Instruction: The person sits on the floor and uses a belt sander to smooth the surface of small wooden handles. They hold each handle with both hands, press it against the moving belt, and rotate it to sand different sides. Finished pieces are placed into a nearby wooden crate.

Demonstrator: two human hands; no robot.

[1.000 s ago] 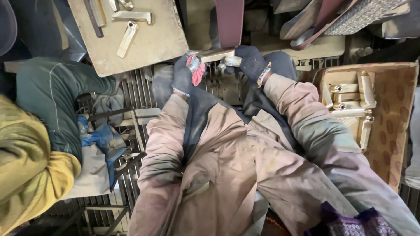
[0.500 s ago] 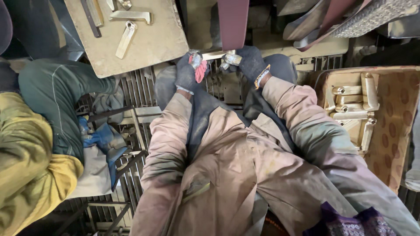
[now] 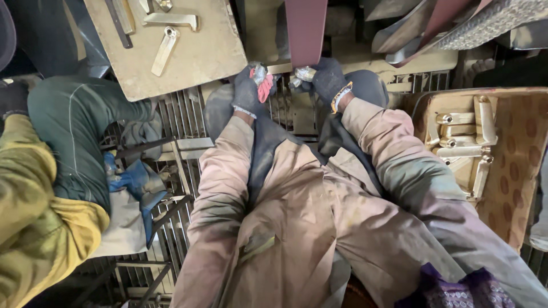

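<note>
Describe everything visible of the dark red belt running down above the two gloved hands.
The dark red belt is a flat, smooth, matte band hanging straight down from the top edge of the view. Its lower end sits between the left hand and right hand, which press a small metal piece against or just under it. Whether it is running cannot be told.

Both hands, left hand [image 3: 251,91] and right hand [image 3: 326,80], now sit closer together under the sanding belt [image 3: 306,31], gripping the metal piece [image 3: 285,71].

Dusty pink sleeves, dark gloves
</note>
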